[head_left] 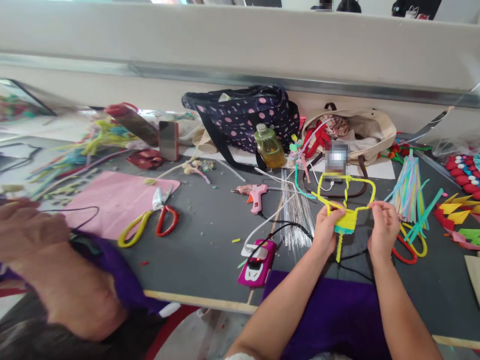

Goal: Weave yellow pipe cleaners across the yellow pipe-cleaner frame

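Observation:
A bright yellow pipe-cleaner piece (348, 220) hangs over the dark tabletop between my hands. It has a flat wound block with a teal lower edge, a twisted stem below and open bent loops above. My left hand (325, 231) is closed on the left side of the block, thumb in front. With fingers pinched, my right hand (384, 227) grips the lower right end of a yellow loop. Red-and-yellow scissors (407, 255) lie beside my right wrist, partly hidden. Thin silvery wires (296, 215) are spread left of my left hand.
A pink glue gun (257, 196), a magenta car-shaped device (258, 265) and black cables lie left. Behind stand a bottle (270, 150), a dotted bag (247, 112) and a beige bag (375, 131). Pastel pipe cleaners (407, 187) lie right. A co-worker's arm (75, 280) is far left.

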Motion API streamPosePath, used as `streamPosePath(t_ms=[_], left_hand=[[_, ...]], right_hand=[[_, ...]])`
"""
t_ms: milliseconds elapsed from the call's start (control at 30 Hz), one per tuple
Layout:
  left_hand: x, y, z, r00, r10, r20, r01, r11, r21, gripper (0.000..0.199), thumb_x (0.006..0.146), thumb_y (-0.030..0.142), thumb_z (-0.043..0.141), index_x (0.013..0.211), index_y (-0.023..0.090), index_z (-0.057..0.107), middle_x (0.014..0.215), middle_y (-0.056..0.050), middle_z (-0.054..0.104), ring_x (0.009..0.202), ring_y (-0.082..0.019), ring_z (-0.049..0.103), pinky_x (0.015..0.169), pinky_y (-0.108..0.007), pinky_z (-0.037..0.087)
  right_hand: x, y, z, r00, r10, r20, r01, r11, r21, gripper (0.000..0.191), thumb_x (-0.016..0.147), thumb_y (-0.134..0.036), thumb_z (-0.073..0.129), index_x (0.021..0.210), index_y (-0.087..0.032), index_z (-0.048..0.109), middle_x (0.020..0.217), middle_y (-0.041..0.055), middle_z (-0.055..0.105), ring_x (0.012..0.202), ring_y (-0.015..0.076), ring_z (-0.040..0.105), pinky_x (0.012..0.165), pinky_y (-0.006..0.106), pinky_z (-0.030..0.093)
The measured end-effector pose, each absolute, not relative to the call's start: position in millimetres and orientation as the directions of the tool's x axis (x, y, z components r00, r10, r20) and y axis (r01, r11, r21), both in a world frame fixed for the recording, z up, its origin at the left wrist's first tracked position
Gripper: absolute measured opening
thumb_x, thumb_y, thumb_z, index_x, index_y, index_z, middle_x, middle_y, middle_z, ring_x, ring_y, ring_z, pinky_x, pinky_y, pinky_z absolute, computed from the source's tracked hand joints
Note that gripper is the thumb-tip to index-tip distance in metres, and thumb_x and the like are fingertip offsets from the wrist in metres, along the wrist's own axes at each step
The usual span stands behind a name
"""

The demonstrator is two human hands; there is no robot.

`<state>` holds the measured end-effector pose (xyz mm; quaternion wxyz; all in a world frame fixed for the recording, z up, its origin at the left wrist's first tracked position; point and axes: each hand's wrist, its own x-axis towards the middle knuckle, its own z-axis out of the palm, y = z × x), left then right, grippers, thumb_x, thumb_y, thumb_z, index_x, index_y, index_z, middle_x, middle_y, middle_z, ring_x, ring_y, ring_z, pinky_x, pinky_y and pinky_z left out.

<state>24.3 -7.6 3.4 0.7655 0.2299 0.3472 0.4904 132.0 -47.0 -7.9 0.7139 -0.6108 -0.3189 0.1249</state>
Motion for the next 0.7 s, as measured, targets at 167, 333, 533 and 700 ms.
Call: streamPosePath(t_ms=[167,333,533,700], left_hand=[[22.8,-4.7,2.1,0.191,0.929,-0.318,-0.61,0.366,0.703,0.017,0.057,0.019,0.072,0.069,0.016,0.059,0.063,0.004,0.057,0.057,-0.009,0.053,0.059,-0.022,0.042],[22.1,-6.1,2.3,0.177,0.936,-0.304,-0.594,0.348,0.725,0.017,0.057,0.019,0.071,0.07,0.016,0.06,0.062,0.004,0.057,0.056,-0.009,0.053,0.058,-0.022,0.041],[23.4,-8.3,2.3,0.193,0.934,-0.299,-0.592,0.354,0.724,0.017,0.06,0.02,0.073,0.069,0.015,0.06,0.062,0.004,0.058,0.056,-0.008,0.053,0.058,-0.021,0.041],[24.7,-8.5,3.9,0.192,0.939,-0.284,-0.605,0.342,0.719,0.027,0.062,0.029,0.079,0.074,0.016,0.059,0.063,0.004,0.059,0.057,-0.009,0.056,0.061,-0.022,0.044]], right_hand=[[133.5,-39.9,-16.8,0.756,0.65,0.075,-0.053,0.174,-0.983,0.021,0.075,-0.036,0.069,0.079,-0.018,0.06,0.06,-0.0053,0.055,0.055,0.0112,0.052,0.058,0.024,0.04],[124.6,-41.2,-16.0,0.535,0.842,-0.071,-0.23,0.063,-0.971,0.026,0.072,-0.041,0.073,0.076,-0.017,0.064,0.064,-0.0026,0.059,0.055,0.0113,0.052,0.053,0.024,0.041],[117.8,-42.5,-16.6,0.525,0.845,-0.1,-0.301,0.075,-0.951,0.025,0.067,-0.039,0.077,0.071,-0.017,0.067,0.065,-0.0009,0.064,0.057,0.0126,0.056,0.058,0.027,0.047],[116.6,-42.5,-15.8,0.562,0.823,-0.076,-0.264,0.092,-0.96,0.023,0.066,-0.038,0.078,0.071,-0.018,0.067,0.062,-0.0014,0.063,0.058,0.012,0.055,0.058,0.025,0.047]])
